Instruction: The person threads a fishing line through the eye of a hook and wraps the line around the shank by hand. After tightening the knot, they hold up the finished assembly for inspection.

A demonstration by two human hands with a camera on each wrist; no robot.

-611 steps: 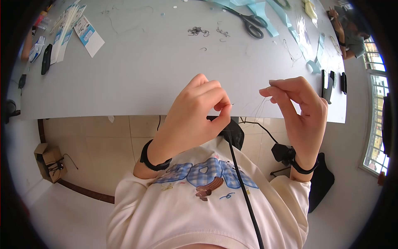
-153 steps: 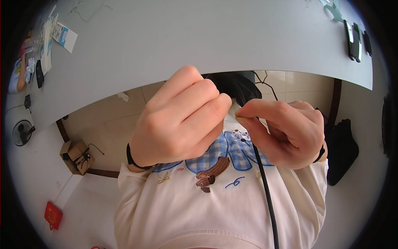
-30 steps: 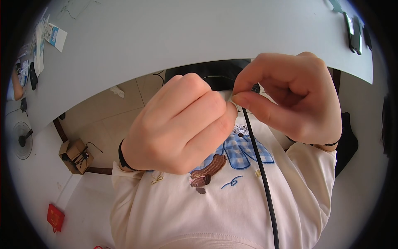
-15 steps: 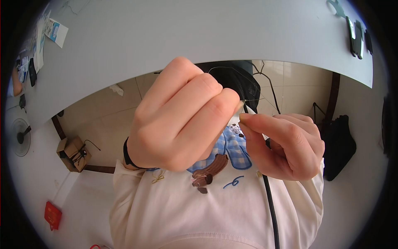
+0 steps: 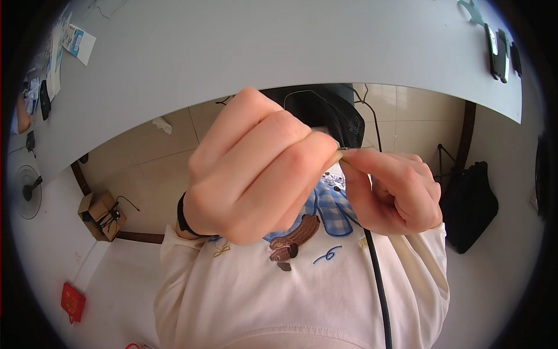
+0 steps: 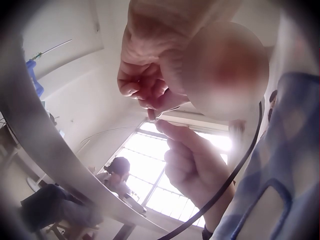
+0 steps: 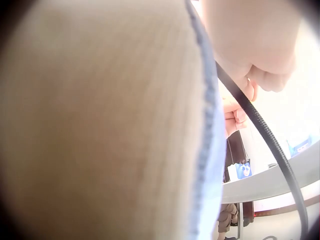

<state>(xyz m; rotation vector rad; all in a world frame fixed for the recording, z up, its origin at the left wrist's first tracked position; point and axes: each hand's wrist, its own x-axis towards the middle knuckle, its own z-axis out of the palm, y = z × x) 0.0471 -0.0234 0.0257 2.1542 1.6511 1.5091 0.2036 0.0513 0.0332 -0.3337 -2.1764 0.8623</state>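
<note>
In the head view my left hand (image 5: 256,168) is curled, back upward, its thumb and index pinching a tiny dark piece (image 5: 343,149), perhaps a hook. My right hand (image 5: 395,189) meets it tip to tip, index and thumb closed on what seems a thin line. A fine line (image 5: 302,91) arcs above the knuckles. In the left wrist view my left hand (image 6: 150,55) is above and the right hand (image 6: 192,157) touches its fingertips from below; the pinched piece is mostly hidden. In the right wrist view, the right hand (image 7: 255,45) is blurred.
The grey table (image 5: 349,46) edge lies beyond the hands, with cards (image 5: 78,45) at left and black objects (image 5: 498,52) at right. A black cord (image 5: 376,279) hangs over the shirt. A person (image 6: 117,177) sits near the window.
Since half a second ago my right hand has moved slightly up, its index now touching the left fingertips. Much earlier, the hands were apart over the table edge, with hooks and scissors in view.
</note>
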